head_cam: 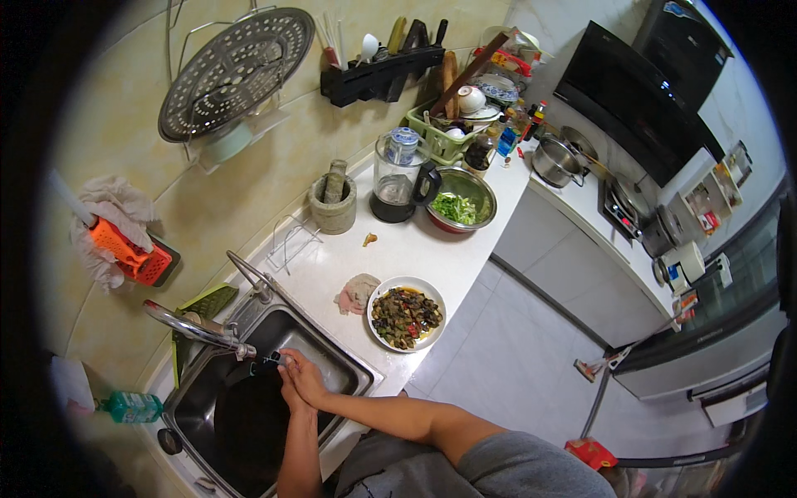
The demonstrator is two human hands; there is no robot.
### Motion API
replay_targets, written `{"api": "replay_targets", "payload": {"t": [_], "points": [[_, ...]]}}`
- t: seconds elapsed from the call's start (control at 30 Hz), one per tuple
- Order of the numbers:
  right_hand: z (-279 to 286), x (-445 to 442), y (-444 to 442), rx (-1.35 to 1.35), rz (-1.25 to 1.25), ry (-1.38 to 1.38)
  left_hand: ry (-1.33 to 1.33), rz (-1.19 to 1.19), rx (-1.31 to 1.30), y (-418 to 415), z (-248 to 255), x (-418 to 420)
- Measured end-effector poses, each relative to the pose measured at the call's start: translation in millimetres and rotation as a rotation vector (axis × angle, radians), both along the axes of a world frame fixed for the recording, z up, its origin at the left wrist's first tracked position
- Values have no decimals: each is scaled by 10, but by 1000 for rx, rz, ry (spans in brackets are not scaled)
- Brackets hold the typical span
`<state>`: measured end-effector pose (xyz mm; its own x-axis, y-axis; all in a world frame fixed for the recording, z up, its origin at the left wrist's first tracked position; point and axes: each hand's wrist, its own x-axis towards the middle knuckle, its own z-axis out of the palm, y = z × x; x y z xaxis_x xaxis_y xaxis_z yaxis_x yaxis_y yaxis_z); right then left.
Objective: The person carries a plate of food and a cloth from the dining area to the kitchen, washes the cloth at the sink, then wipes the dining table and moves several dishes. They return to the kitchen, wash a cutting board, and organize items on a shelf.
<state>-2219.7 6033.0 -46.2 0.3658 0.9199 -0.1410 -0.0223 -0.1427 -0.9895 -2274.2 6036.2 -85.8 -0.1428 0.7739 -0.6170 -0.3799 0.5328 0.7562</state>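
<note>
My right hand and my left hand are pressed together over the sink, just beside the spout of the chrome faucet. Their fingers point at a dark handle with a teal edge. Its end meets my fingertips, but whether either hand grips it is hard to make out. Below my hands, a large round dark pan fills much of the steel basin. My left palm is mostly hidden behind the right hand.
On the white counter stand a plate of cooked food, a crumpled cloth, a stone mortar, a blender jug and a metal bowl of chopped greens. A green bottle sits left of the sink. A steamer rack hangs above.
</note>
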Motion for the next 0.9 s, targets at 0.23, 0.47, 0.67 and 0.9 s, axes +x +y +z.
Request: {"api": "replay_targets", "payload": {"t": [0.23,0.47,0.67,0.9], "points": [[-216,-42,8,-113,-78,-36,-262,-130,159,-138,66,-39],[228,235,81,135,389,564,-729,-694,42,-311,449,-717],[629,225,28,173,855,459,-594,-870,42,-218,505,-734],[448,110,49,249,505,-243,-161,-681,-6,-256,403,-451]]}}
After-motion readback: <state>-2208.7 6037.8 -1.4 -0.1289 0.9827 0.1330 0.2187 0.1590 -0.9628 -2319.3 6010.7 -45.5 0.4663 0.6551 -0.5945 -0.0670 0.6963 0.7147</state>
